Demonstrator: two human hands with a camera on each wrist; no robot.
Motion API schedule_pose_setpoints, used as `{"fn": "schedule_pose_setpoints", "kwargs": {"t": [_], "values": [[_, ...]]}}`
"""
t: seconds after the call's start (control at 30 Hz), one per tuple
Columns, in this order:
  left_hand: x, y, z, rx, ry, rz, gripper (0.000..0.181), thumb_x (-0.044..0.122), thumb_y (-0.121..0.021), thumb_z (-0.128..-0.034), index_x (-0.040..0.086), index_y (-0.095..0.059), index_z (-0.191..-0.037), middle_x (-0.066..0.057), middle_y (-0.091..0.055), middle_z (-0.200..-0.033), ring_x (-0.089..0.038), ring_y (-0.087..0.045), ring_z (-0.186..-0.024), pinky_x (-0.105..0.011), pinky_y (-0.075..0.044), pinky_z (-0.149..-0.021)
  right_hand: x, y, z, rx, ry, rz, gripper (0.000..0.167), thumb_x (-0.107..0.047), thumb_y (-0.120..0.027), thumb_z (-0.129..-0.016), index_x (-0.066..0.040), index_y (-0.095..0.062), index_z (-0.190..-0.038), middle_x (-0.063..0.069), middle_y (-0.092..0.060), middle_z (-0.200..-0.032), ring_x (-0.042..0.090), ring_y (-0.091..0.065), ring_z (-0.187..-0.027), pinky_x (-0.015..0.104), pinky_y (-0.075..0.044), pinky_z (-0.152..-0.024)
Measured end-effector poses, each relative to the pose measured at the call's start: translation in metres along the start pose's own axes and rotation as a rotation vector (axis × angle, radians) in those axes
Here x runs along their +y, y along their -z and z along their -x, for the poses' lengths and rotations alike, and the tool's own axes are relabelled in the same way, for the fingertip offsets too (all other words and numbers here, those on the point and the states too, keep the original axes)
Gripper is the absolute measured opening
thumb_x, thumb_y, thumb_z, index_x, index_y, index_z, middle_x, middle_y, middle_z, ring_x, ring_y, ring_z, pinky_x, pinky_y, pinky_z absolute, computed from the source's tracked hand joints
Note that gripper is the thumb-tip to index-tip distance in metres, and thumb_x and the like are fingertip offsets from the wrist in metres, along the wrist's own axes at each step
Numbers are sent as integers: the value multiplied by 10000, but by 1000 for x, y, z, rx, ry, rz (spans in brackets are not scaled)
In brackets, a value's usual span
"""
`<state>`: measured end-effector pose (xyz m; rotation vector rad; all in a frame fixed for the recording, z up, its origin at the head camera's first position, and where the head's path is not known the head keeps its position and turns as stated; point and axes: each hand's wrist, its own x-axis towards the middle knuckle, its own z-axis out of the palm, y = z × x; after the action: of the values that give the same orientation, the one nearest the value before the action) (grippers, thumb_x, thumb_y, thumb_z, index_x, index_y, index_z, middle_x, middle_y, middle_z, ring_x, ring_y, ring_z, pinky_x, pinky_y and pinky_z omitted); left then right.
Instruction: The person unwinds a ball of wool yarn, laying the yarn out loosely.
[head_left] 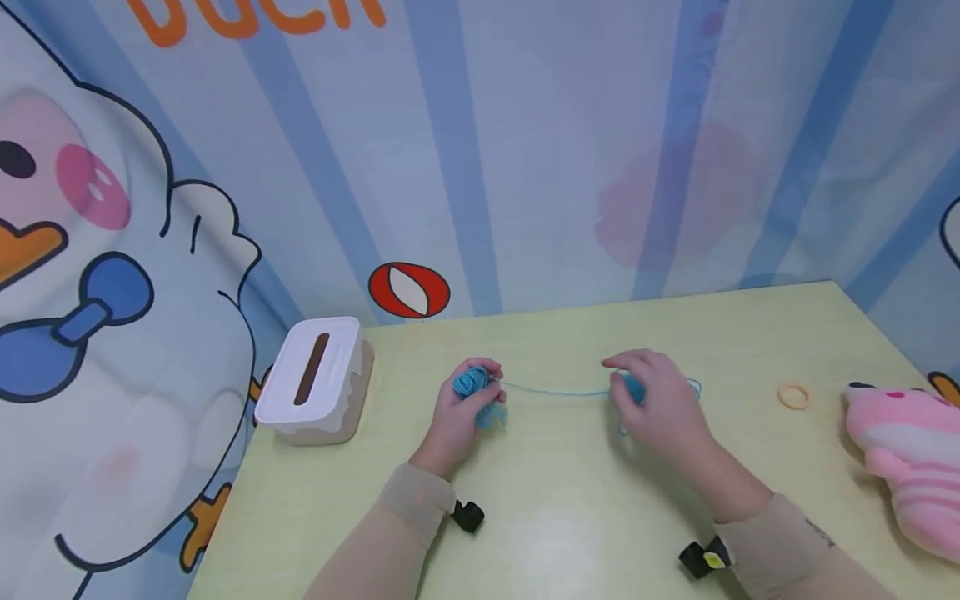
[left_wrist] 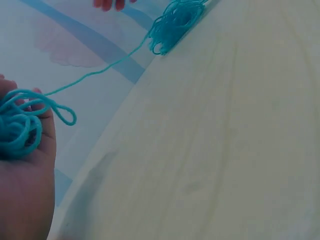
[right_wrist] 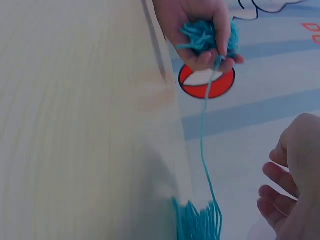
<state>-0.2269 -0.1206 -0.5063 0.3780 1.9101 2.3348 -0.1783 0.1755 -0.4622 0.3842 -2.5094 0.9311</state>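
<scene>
My left hand (head_left: 453, 421) grips a bundle of teal yarn (head_left: 471, 382), with loops spilling past the fingers. In the left wrist view, one loose loop (left_wrist: 67, 116) sticks out from that bundle. A single strand (head_left: 555, 392) stretches from it to a second teal yarn bundle (left_wrist: 177, 25) lying on the table. Over this second bundle hovers my right hand (head_left: 660, 408), which partly hides it in the head view. Its fingers (right_wrist: 277, 197) are loosely bent, apart from the yarn, with nothing seen between them.
A white-lidded tissue box (head_left: 313, 379) stands at the table's left back. To the right lie a pale orange ring (head_left: 793, 396) and a pink striped plush toy (head_left: 911, 467). A printed curtain (head_left: 540, 150) hangs behind the table (head_left: 570, 517).
</scene>
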Motion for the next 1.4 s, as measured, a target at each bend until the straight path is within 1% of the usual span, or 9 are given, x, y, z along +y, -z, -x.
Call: {"fn": "schedule_pose_setpoints", "kwargs": {"t": [0.2, 0.33, 0.47, 0.57, 0.7, 0.87, 1.1, 1.23, 1.4], "values": [[2, 2, 1, -49, 2, 69, 292, 21, -579, -1091, -104, -522, -1349, -237, -567, -1279, -159, -660, -938, -248, -624, -910, -47, -44, -14, -329, 44, -59, 499, -267, -647, -1119, -49, -589, -1564, 147, -693, -1512, 395, -638, -1440, 597, -535, -1175], [3, 1, 1, -67, 3, 65, 225, 68, -578, -1112, -17, -575, -1320, -139, -620, -1178, -149, -649, -906, -244, -620, -882, -60, -67, -23, -398, -15, -78, 434, -275, -665, -1113, -50, -669, -1485, 104, -794, -1332, 317, -761, -1237, 525, -616, -1058], [3, -2, 1, -62, -1, 44, 239, 171, -589, -1141, 26, -594, -1330, -70, -688, -1187, -147, -634, -883, -237, -610, -838, -64, -70, -23, -328, -55, -70, 214, -221, -707, -1086, -88, -819, -1212, 57, -835, -1117, 213, -776, -977, 446, -651, -888], [2, -2, 0, -40, 17, -12, 336, 293, -588, -1154, 29, -582, -1363, -46, -744, -1264, -145, -650, -861, -237, -610, -803, -62, -62, -21, -249, -79, -104, 170, -193, -705, -1086, -91, -817, -1163, 42, -828, -1052, 197, -754, -929, 437, -648, -849], [0, 1, -2, -2, 63, -83, 496, 417, -577, -1150, -4, -553, -1412, -6, -775, -1024, -143, -676, -761, -248, -619, -742, -54, -48, -21, -144, -90, -172, 168, -177, -676, -1104, -73, -785, -1177, 66, -818, -1010, 221, -756, -920, 438, -640, -806], [0, 3, -2, 23, 99, -87, 587, 462, -600, -1132, -55, -572, -1409, 46, -568, -768, -128, -507, -588, -225, -488, -564, -39, -30, -20, -27, -87, -195, 171, -182, -650, -1117, -66, -760, -1178, 60, -814, -979, 216, -757, -878, 300, -589, -691], [4, 1, 1, 56, 127, -149, 404, 391, -698, -1091, 9, -715, -1223, 49, -514, -732, -134, -473, -634, -218, -435, -599, -13, -6, -18, 108, -93, -190, 147, -131, -678, -1092, -26, -760, -1152, 89, -813, -934, 139, -711, -815, 97, -524, -706], [2, 0, 1, 57, 109, -187, 265, 353, -737, -1073, 90, -707, -1060, 39, -562, -719, -148, -521, -644, -235, -477, -622, 1, 8, -14, 134, -111, -133, 142, -126, -684, -1085, -22, -762, -1142, 89, -816, -929, 66, -680, -810, 76, -477, -705], [-2, 2, 0, 88, 66, -178, 321, 388, -733, -1074, 102, -653, -952, 31, -551, -675, -158, -516, -594, -239, -481, -598, 14, 23, -9, 167, -133, -85, 156, -147, -677, -1090, -21, -748, -1150, 105, -816, -936, -91, -586, -810, 88, -461, -652]]}}
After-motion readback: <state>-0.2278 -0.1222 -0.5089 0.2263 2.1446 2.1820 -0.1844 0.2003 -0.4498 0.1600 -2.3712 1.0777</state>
